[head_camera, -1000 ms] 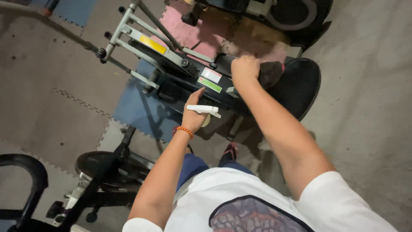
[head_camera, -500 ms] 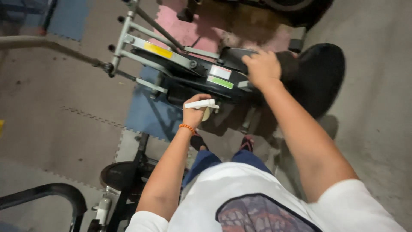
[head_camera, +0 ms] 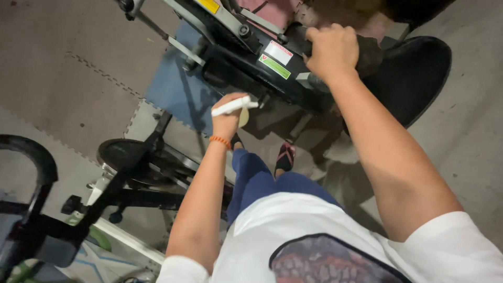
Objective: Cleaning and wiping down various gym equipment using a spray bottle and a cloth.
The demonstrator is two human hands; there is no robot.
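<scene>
Foam floor mats (head_camera: 78,78); left hand (head_camera: 228,118) holds white tube (head_camera: 233,106), right hand (head_camera: 332,50) grips machine (head_camera: 246,73).

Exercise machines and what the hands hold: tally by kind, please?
Exercise machines: 2, the black machine under the right hand and the exercise bike lower left.
White tube-shaped tool: 1, in the left hand.
Stickers on the black machine: 3.
Total: 6.

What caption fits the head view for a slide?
Left hand holds a white marker-like tool while right hand grips the black exercise machine.
</scene>
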